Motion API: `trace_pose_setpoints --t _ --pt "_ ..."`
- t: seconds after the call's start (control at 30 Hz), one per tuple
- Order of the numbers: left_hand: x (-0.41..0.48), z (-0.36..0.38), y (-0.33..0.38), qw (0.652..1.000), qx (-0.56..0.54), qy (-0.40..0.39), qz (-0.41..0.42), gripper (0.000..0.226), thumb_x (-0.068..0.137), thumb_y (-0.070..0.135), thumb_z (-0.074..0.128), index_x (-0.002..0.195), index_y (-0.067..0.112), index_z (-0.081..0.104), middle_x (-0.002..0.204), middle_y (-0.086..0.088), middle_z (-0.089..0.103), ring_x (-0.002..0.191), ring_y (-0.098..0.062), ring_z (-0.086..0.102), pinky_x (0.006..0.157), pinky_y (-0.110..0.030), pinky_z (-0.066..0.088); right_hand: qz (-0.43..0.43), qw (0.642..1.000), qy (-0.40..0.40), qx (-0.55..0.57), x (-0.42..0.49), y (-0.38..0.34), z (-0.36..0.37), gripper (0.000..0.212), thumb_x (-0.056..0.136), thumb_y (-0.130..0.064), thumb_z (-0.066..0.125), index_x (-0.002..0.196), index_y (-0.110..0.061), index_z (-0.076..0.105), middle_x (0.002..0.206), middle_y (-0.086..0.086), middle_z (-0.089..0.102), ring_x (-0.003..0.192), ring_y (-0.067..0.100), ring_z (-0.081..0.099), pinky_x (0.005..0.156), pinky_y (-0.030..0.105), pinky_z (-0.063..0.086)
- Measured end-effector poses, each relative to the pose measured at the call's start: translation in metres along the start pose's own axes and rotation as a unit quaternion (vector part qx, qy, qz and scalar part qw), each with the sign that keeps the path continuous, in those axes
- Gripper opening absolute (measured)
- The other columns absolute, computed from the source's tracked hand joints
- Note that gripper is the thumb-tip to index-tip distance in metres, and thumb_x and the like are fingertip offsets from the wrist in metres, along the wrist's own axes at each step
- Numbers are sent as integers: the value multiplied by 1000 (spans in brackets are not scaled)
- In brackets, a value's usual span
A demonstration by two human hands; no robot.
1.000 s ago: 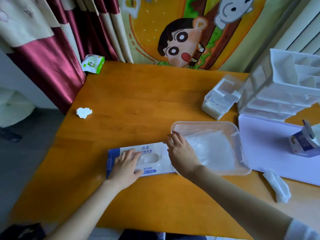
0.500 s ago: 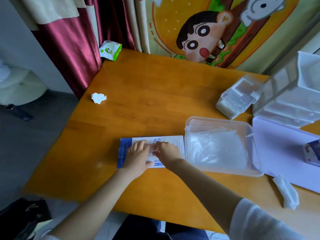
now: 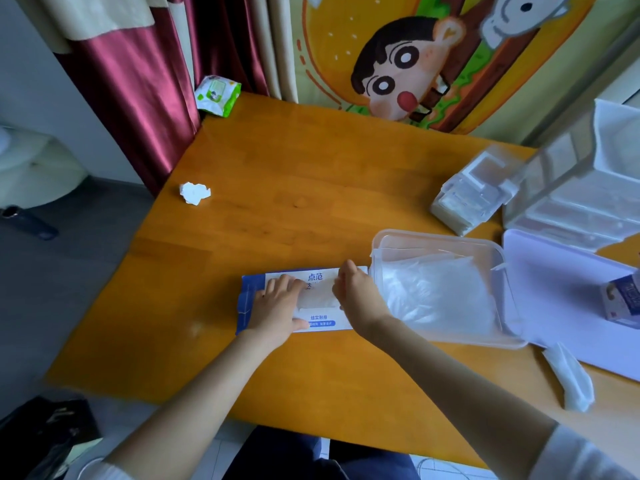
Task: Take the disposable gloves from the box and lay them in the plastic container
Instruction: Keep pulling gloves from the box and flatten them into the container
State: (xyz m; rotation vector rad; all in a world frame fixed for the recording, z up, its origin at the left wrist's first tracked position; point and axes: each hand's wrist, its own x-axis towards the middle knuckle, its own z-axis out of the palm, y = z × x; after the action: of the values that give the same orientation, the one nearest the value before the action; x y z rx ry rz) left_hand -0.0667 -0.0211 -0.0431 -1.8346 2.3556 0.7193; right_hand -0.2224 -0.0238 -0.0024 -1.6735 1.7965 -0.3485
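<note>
The blue-and-white glove box (image 3: 322, 323) lies flat on the orange table, just left of the clear plastic container (image 3: 436, 237). A pile of translucent gloves (image 3: 440, 296) rests inside the container. My left hand (image 3: 277, 306) lies flat on the left half of the box, pressing it down. My right hand (image 3: 360, 299) hovers over the box's right end with its fingers pinched on a thin translucent glove (image 3: 317, 297) that stretches out of the box opening.
A lavender lid (image 3: 561, 306) carrying a small carton (image 3: 623, 299) lies right of the container. Behind stand stacked clear boxes (image 3: 474, 192) and a white drawer unit (image 3: 581, 188). A folded tissue (image 3: 569, 379), a crumpled tissue (image 3: 195, 192) and a wipes pack (image 3: 217, 95) also lie about.
My right hand came back from the container to the box opening, pinched a glove, and now draws it up and right. My left hand stayed on the box.
</note>
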Motion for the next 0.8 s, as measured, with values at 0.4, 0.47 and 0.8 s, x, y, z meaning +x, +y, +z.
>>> trace_pose_setpoints --t 0.4,0.47,0.8 --pt "3 1 1 1000 -25 -11 -9 67 83 36 71 138 26 35 139 1 32 130 -21 31 104 -36 32 -168 940 52 -293 -1 6 4 40 59 -36 88 90 -16 71 92 6 59 80 26 58 62 31 48" --pt "4 1 1 1000 -26 -12 -8 67 82 36 71 138 25 36 139 1 32 130 -21 30 104 -37 32 -187 920 80 -334 3 5 5 32 47 -38 92 64 -21 71 77 1 60 65 22 57 53 27 44" --pt "2 1 1 1000 -7 -19 -8 72 81 39 72 138 18 32 142 -1 33 132 -22 31 104 -36 36 -97 979 152 -95 9 12 -30 16 96 -16 51 91 -2 55 102 16 50 76 36 51 60 36 39"
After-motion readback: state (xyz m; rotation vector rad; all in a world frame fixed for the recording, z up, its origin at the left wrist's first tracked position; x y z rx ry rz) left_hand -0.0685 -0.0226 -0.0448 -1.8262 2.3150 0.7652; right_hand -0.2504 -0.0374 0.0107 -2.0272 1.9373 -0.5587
